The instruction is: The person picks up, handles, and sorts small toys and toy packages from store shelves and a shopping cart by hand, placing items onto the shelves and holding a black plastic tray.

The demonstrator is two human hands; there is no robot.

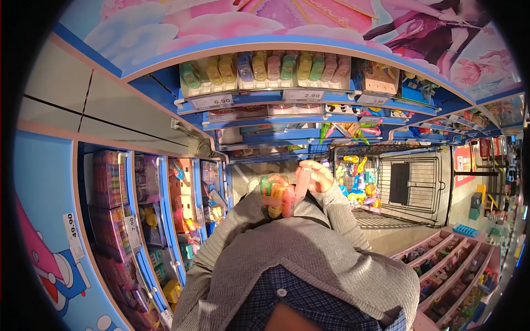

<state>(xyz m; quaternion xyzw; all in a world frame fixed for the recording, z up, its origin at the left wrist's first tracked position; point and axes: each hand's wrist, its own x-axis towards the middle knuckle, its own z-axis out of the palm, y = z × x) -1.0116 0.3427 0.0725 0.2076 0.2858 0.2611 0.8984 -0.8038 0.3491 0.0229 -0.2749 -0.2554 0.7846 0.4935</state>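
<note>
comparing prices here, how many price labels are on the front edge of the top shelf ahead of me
3: the 6.90 label at left, the 2.90 label in the middle, and a blurrier label at right. None looks hidden.

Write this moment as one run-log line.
left hand: holding coloured items | right hand: holding pink item | cart: colourful toys inside | ahead: stocked shelves

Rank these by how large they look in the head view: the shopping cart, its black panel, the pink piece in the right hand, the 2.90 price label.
1. Shopping cart
2. Black panel
Unranked below: pink piece and 2.90 price label, which look too alike in size.
</note>
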